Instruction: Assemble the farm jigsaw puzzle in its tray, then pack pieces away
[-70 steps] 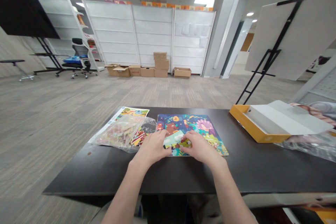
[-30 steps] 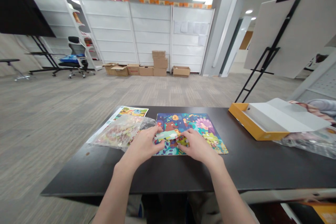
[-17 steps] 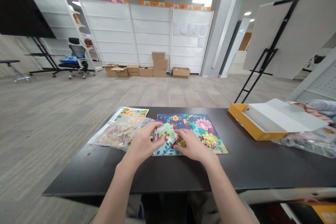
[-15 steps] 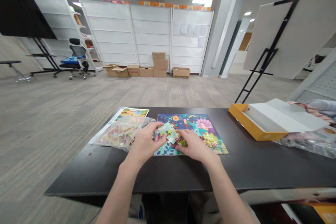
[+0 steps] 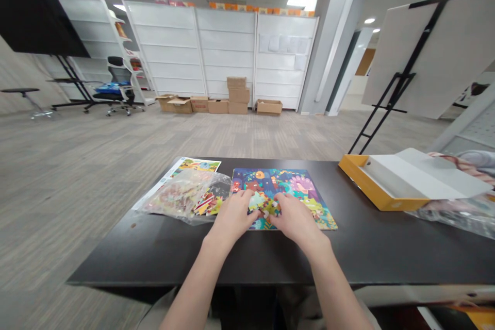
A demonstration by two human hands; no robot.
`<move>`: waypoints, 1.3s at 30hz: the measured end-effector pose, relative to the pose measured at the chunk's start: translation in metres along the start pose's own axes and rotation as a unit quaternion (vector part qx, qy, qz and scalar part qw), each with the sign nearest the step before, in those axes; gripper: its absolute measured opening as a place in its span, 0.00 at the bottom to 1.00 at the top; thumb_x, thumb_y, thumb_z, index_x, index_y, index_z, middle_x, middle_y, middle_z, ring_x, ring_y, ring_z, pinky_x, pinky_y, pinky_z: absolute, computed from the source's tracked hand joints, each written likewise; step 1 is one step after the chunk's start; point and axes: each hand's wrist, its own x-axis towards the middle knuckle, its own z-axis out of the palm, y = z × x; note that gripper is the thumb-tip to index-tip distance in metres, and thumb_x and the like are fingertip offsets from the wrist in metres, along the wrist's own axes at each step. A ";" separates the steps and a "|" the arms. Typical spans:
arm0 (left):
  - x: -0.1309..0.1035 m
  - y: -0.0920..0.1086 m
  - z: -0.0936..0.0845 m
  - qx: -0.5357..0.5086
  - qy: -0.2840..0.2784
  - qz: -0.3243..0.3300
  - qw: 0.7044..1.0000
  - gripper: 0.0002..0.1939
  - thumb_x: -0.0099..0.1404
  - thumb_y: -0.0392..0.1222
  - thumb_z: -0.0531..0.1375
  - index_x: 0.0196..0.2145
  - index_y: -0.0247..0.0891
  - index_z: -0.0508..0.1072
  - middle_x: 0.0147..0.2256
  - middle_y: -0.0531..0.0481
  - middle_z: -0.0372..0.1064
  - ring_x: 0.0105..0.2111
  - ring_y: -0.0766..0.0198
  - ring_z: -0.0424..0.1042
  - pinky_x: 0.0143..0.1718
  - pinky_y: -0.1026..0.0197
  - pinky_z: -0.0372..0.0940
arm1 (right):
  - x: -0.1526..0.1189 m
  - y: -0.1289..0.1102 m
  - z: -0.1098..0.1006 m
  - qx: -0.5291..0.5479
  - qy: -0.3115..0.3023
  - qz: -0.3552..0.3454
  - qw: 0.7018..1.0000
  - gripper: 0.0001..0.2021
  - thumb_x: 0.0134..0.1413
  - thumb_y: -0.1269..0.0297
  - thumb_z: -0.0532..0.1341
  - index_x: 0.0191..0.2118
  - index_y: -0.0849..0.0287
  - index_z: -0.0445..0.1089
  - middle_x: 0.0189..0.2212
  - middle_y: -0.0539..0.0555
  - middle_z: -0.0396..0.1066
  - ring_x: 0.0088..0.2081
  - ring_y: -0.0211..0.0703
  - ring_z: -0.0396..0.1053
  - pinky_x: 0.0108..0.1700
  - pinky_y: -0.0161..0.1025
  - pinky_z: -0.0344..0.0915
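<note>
A colourful jigsaw puzzle board (image 5: 305, 183) lies flat on the dark table, and both hands are over its near half. My left hand (image 5: 235, 214) curls its thumb and fingers around the left side of some small puzzle pieces (image 5: 264, 204). From the other side my right hand (image 5: 294, 216) grips the same group with thumb and forefinger. The pieces show pale green, yellow and brown; their lower edges are hidden by my thumbs. Close to my left hand sits a clear plastic bag (image 5: 174, 198) with more loose pieces, some showing at its mouth.
Under the bag lies a printed picture sheet (image 5: 195, 165). An open yellow box (image 5: 371, 188) with a white flap stands at the right, beside more clear plastic. The black table (image 5: 174, 258) ends at a near edge close to my body. Cardboard boxes (image 5: 237, 95) stand far off.
My left hand has moved right, away from the plastic bag, uncovering loose pieces at its mouth. The held pieces now sit lower and flatter between my hands. The view has shifted slightly.
</note>
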 end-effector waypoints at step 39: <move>-0.011 -0.013 0.000 -0.095 -0.064 0.096 0.989 0.21 0.64 0.40 0.62 0.54 0.40 0.68 0.53 0.44 0.72 0.54 0.52 0.71 0.56 0.51 0.64 | 0.015 0.004 0.020 0.114 -0.009 -0.053 0.992 0.10 0.57 0.61 0.64 0.40 0.61 0.71 0.41 0.58 0.70 0.45 0.48 0.68 0.47 0.41 0.61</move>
